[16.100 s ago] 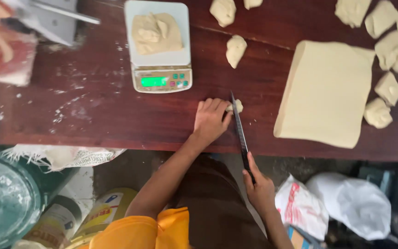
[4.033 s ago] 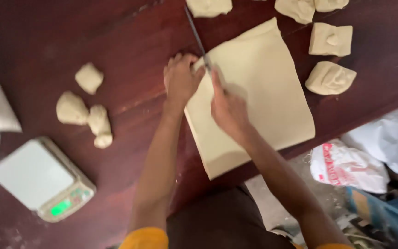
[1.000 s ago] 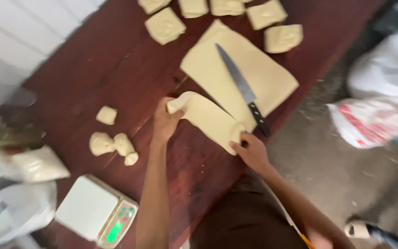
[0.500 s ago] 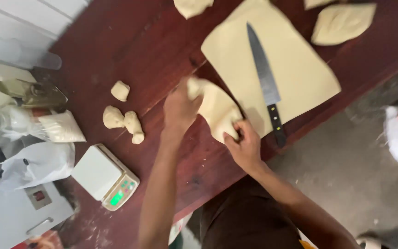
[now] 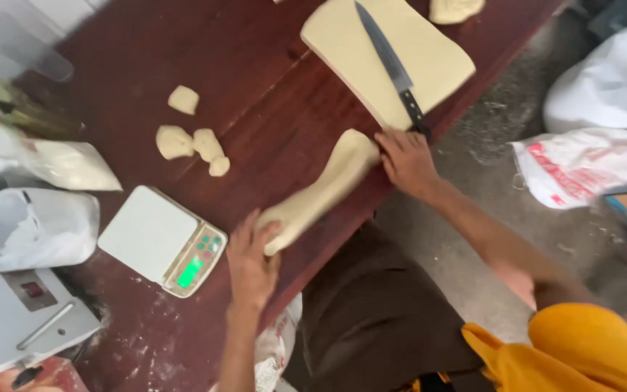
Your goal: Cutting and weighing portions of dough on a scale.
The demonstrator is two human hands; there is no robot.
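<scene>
Head view: a long, pale strip of dough (image 5: pixel 321 192) lies slantwise on the dark red-brown wooden counter (image 5: pixel 255 72), close to its near edge, stretched between the two hands. The left hand (image 5: pixel 250 255) grips the lower end, fingers curled over the dough's tip. The right hand (image 5: pixel 406 158) rests with its fingers against the upper, thicker end, pressing it from the side rather than closing round it.

Just beyond the right hand sits a large flat slab of pale dough (image 5: pixel 390 62), with a long kitchen knife with a black handle (image 5: pixel 393 67) lying on top of it, the handle's end almost touching the right hand's knuckles. A further dough piece (image 5: pixel 456 9) shows at the upper edge.

To the left of the strip, well apart from it, lie four small dough lumps (image 5: pixel 191 134) in a loose cluster. Near the left hand stands a small white digital kitchen scale with a green lit display (image 5: pixel 162 239), its platform bare. Farther left are white plastic bags (image 5: pixel 30 225) and a grey flat device (image 5: pixel 16 319). On the concrete floor (image 5: pixel 488 131) to the right lie more white bags (image 5: pixel 582 170).
</scene>
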